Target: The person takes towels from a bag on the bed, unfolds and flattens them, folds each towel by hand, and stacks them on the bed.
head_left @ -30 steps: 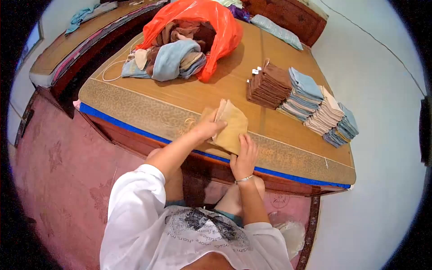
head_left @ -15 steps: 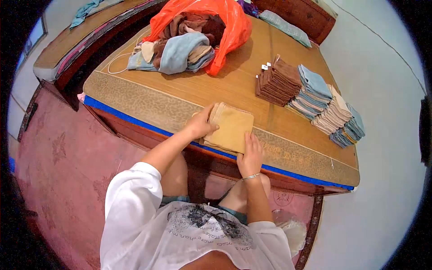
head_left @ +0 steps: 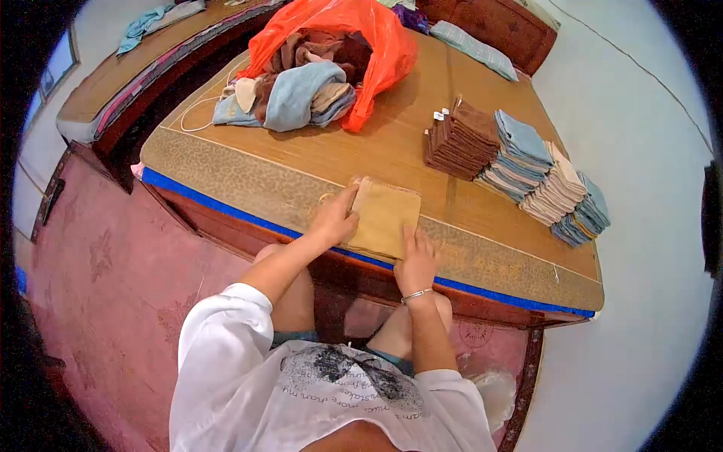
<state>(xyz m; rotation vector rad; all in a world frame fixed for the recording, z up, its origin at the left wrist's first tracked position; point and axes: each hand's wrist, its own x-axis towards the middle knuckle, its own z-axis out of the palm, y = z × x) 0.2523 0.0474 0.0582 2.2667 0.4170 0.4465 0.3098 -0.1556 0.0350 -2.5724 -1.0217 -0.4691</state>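
Observation:
A folded yellow-tan towel (head_left: 385, 220) lies at the near edge of the bed, slightly askew. At its left side, my left hand (head_left: 334, 217) grips the edge, the thumb over the top and the fingers along the side. My right hand (head_left: 418, 260) rests on the lower right corner, its fingers stretched out and a little apart. The towel's underside and the tips of some left fingers are hidden.
To the right stand stacks of folded towels: brown (head_left: 463, 139), blue (head_left: 521, 143), cream (head_left: 556, 184) and blue-grey (head_left: 589, 215). An orange-red plastic bag (head_left: 388, 49) spills loose towels (head_left: 290, 98) at the back. A pillow (head_left: 474, 49) lies farther off.
The towel has settled lower and flatter on the bed edge. My left hand has shifted slightly down along its left side, and the right hand's fingers have spread a little.

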